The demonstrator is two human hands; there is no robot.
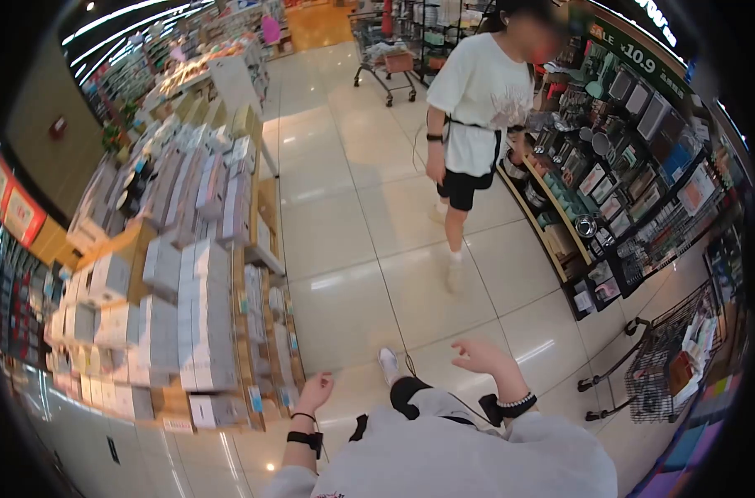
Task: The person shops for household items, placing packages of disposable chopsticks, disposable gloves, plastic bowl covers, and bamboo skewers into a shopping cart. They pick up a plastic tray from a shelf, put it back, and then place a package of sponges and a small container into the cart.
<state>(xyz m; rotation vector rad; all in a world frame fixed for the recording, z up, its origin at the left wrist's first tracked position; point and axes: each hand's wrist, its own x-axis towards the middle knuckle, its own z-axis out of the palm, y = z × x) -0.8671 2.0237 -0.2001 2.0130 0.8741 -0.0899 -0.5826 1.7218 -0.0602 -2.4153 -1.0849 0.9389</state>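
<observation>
My left hand (314,391) is raised low in the view, near the shelf of white boxes (207,311) but apart from it. Its fingers curl inward, and whether anything is inside them is hidden. To the right, my right hand (479,357) hovers above the tiled floor (344,307) with its fingers apart and nothing held. Black bands circle both wrists. One white shoe (388,363) shows on the floor between the hands.
A person in a white shirt (477,100) stands ahead, beside a rack of kitchen utensils (610,166). A wire cart (672,357) is at the right, another cart (386,62) farther back. Stacked boxes (174,178) line the left side.
</observation>
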